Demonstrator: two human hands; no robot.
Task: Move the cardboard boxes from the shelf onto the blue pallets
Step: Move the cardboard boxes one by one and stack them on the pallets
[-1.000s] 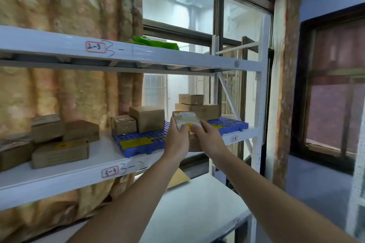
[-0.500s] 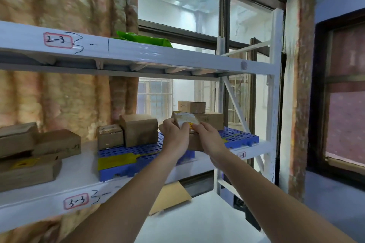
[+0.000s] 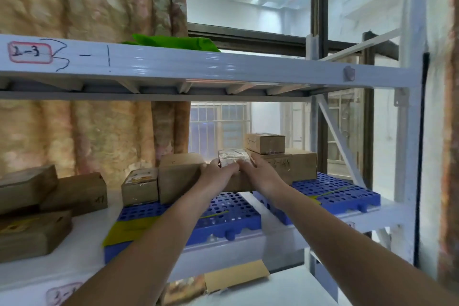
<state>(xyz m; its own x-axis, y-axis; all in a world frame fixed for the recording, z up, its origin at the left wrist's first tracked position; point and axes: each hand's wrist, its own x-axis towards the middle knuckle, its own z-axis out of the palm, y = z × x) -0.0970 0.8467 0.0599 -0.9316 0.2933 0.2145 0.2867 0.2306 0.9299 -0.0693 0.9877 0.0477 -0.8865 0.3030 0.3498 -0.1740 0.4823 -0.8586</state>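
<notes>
My left hand [image 3: 216, 172] and my right hand [image 3: 260, 172] grip one cardboard box [image 3: 233, 156] with a shiny taped top, held above the gap between two blue pallets. The left blue pallet [image 3: 223, 208] carries two boxes at its back: a small one [image 3: 140, 186] and a taller one [image 3: 180, 176]. The right blue pallet [image 3: 347, 192] carries a wide box [image 3: 298, 166] with a smaller box [image 3: 265, 143] stacked on it. Three more cardboard boxes [image 3: 49, 196] lie on the bare white shelf [image 3: 82, 253] at the left.
An upper shelf beam [image 3: 198, 67] runs overhead with a green bag [image 3: 173, 42] on it. A white upright [image 3: 412, 131] and diagonal brace [image 3: 340, 141] close off the right end. A lower shelf [image 3: 285, 288] holds a flat cardboard piece [image 3: 236, 274]. A window lies behind.
My view has moved closer to the shelf. Both hands have carried the box forward and lower, toward the boxes at the back of the pallets.
</notes>
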